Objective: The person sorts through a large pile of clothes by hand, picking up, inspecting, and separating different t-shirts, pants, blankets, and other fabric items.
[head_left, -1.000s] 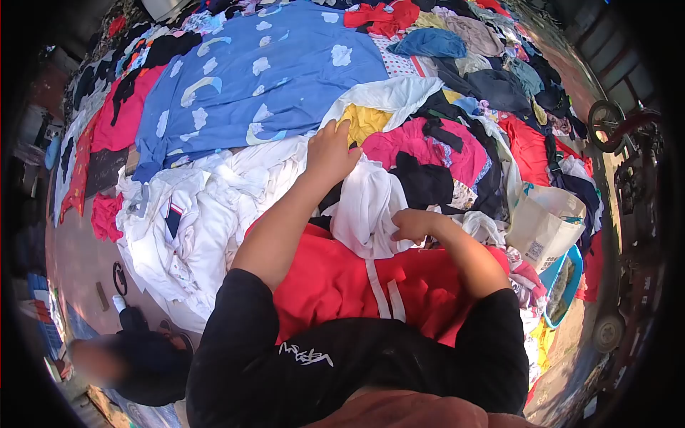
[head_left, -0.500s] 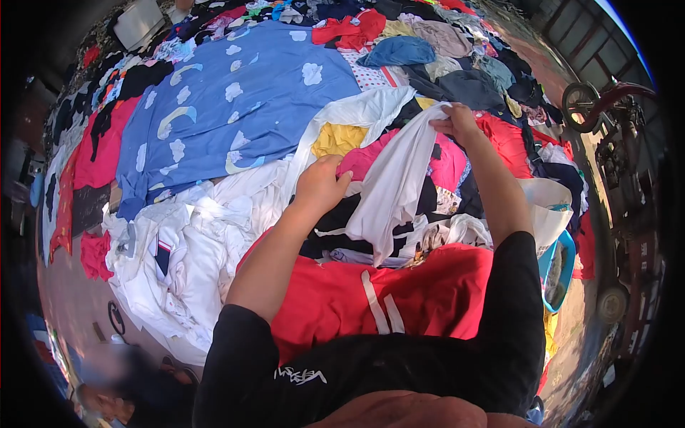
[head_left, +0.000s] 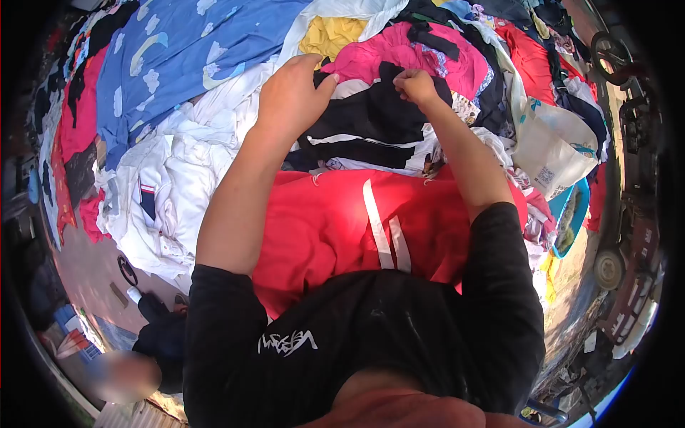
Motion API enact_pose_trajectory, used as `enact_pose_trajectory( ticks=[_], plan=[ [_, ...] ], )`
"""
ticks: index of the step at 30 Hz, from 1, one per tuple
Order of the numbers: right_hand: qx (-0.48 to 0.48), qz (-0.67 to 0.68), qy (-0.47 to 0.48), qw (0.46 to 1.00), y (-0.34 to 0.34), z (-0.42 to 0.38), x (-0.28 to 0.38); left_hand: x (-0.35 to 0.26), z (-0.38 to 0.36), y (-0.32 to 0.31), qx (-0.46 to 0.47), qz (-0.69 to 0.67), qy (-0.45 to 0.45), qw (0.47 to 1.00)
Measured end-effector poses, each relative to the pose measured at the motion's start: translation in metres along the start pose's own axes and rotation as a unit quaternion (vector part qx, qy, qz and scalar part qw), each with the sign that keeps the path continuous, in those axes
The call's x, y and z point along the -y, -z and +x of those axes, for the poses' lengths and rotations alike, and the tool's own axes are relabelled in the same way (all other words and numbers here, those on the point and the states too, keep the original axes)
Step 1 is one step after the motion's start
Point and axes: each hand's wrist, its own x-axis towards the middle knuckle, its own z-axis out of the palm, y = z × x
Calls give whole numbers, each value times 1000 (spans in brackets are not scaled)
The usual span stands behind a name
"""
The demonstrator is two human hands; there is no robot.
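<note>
My left hand (head_left: 296,91) is at the left end of a black garment (head_left: 374,118), its thumb and fingers bent round the garment's upper edge. A raised corner of the same black cloth is pinched in my right hand (head_left: 416,87). Just beyond lie a pink garment (head_left: 378,51) and a yellow cloth (head_left: 332,34). White strips show on dark cloth below the black garment. Nearest my body, a red cloth with white stripes (head_left: 321,221) is spread out.
White clothes (head_left: 193,185) are heaped at the left, below a blue sheet with clouds (head_left: 171,64). A printed white bag (head_left: 553,146) stands at the right above a teal basin (head_left: 573,217). Another person (head_left: 160,342) is at the lower left.
The white cloth that hung from my right hand is out of that hand. Both hands are now on the black garment. The view has tilted down, showing more of my shirt.
</note>
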Motion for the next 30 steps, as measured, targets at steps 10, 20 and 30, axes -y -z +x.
enact_pose_trajectory(
  ticks=[10, 20, 30],
  plan=[
    [-186, -325, 73, 924, -26, 10, -99, 2, 4, -2, 19, 23, 10, 1000],
    [-270, -124, 364, 883, 88, -65, 169, -2, 5, 2, 23, 14, 13, 1000],
    [-234, 61, 606, 758, 146, -249, 349, 2, 12, -15, 31, -67, 20, 997]
  ],
)
